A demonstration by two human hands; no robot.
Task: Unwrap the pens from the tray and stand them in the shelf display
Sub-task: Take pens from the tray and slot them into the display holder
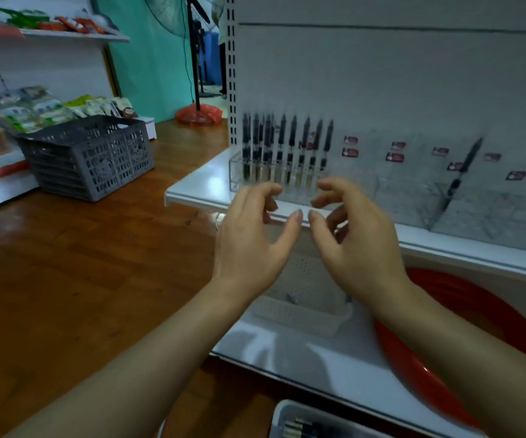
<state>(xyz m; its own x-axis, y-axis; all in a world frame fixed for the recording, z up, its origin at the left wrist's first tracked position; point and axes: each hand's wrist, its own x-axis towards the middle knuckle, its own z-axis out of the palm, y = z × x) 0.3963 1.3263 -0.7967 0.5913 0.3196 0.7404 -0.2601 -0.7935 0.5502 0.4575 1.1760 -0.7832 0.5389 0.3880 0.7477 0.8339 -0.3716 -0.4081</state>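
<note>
Both hands are raised in front of the white shelf (198,191), close together but not touching. The left hand (249,245) is seen from the back, its fingers (271,189) loosely curled and its thumb stretched toward the other hand. The right hand (359,245) mirrors it, with the fingers (328,188) bent and slightly spread. No pen or wrapper can be made out between the fingers of either hand; the picture is blurred there, so a thin clear film cannot be excluded.

A row of dark pens (287,150) is stood upright in the left part of the clear display holder (235,172), which is placed on the shelf just behind the hands. One more pen (459,175) is leaned alone in a compartment further to the right. Small red labels (394,157) are seen on the holder.

Below the hands, a white perforated tray (299,314) is set on the lower shelf, beside a red round basin (413,371). At the bottom edge, a second white tray (284,418) with dark pens inside is partly visible.

To the left, a grey plastic crate (88,159) is placed on the wooden floor (66,279), near shelves with packaged goods (34,109).
</note>
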